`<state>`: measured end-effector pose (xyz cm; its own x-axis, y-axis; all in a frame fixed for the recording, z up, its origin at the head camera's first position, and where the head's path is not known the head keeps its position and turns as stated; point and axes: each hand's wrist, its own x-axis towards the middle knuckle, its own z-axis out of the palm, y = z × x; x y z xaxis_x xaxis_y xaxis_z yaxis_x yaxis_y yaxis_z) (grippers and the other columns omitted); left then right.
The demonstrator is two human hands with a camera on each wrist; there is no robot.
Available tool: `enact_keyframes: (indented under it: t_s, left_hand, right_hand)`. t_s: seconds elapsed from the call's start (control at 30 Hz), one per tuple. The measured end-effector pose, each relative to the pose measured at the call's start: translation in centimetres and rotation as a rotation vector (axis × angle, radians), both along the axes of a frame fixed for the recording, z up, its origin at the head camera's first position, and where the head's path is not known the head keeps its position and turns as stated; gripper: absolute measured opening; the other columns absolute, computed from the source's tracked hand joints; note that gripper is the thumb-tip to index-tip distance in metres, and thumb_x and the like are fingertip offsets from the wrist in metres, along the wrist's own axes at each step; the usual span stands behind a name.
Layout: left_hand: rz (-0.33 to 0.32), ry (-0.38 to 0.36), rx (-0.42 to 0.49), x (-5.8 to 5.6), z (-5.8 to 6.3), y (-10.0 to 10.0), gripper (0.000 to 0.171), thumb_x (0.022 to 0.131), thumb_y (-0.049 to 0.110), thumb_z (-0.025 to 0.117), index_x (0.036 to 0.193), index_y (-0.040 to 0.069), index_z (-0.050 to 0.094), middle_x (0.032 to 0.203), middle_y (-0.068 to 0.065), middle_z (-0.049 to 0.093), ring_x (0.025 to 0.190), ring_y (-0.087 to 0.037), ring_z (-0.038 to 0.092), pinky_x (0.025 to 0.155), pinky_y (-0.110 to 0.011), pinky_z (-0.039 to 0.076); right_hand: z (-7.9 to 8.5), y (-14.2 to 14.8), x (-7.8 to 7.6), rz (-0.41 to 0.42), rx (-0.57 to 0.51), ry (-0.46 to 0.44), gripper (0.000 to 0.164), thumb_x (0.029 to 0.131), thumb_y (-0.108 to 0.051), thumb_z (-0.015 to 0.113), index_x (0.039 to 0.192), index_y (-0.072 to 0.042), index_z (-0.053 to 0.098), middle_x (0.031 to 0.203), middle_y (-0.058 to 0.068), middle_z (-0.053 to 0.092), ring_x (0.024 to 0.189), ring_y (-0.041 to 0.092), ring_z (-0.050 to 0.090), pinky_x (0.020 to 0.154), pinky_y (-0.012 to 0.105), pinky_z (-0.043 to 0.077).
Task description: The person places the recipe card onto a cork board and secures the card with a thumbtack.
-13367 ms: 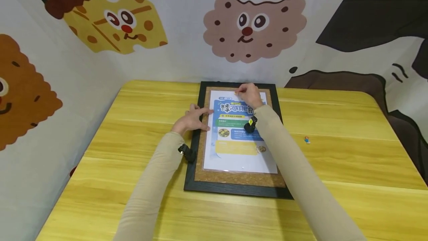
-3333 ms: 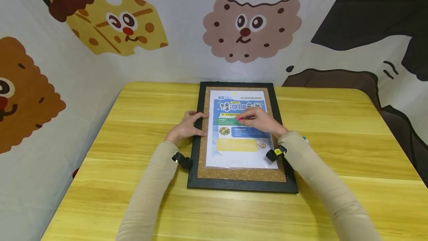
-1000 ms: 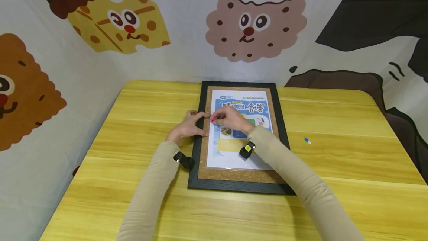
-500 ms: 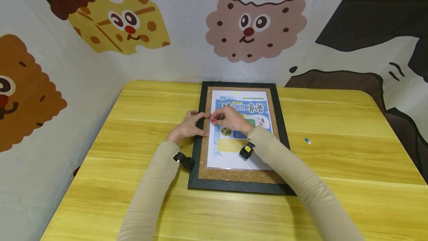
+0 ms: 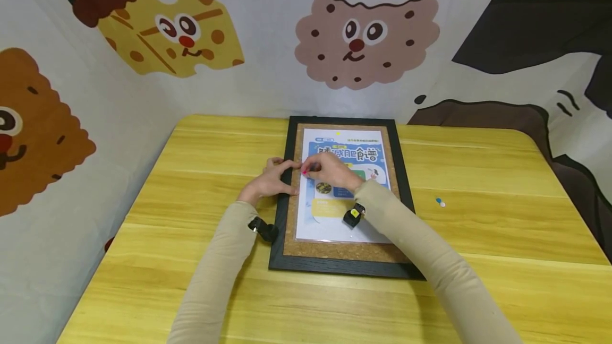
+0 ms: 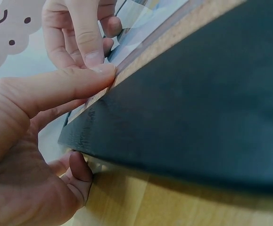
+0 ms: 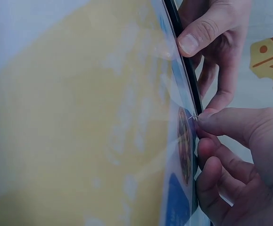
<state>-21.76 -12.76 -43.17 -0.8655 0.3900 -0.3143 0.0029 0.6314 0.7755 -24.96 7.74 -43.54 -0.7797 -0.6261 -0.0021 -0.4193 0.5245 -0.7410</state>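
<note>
A printed poster in a clear sleeve lies on a cork board with a black frame. My right hand pinches a pink pushpin between thumb and forefinger at the poster's left edge. In the right wrist view, a thin metal needle shows by the thumb tip. My left hand straddles the frame's left side, thumb and forefinger stretched out to the poster's edge on both sides of the pin. Its other fingers bend beside the frame in the left wrist view.
A yellow pushpin sits at the poster's top centre. To the right of the board, a blue pushpin and a white one lie on the wooden table. A cartoon-printed cloth hangs behind the table.
My right hand has gone from the poster's top to above its middle with the pink pushpin, then to its left edge. The yellow pin now shows uncovered. Over the last second both hands stay put.
</note>
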Motion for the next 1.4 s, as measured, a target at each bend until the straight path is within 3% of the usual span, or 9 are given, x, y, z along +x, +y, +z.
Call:
enact_keyframes:
  t_s: [0.8,1.4]
  left_hand:
    - [-0.019,0.003,0.020,0.17,0.22,0.02,0.066,0.083,0.016,0.077,0.141,0.015,0.047,0.153,-0.022,0.000,0.138,-0.042,0.006,0.105,-0.063,0.017]
    - [-0.013,0.007,0.007,-0.01,0.04,-0.01,0.066,0.082,0.016,0.077,0.142,0.015,0.047,0.153,-0.023,0.001,0.137,-0.044,0.009,0.105,-0.061,0.018]
  right_hand:
    - [0.10,0.04,-0.12,0.047,0.004,0.013,0.015,0.087,-0.003,0.069,0.102,-0.005,0.072,0.092,0.001,0.069,0.080,0.012,0.063,0.072,0.027,0.051]
    - [0.48,-0.16,-0.09,0.068,0.016,0.019,0.015,0.087,-0.002,0.068,0.102,-0.004,0.071,0.096,0.004,0.069,0.083,0.014,0.063,0.074,0.027,0.051]
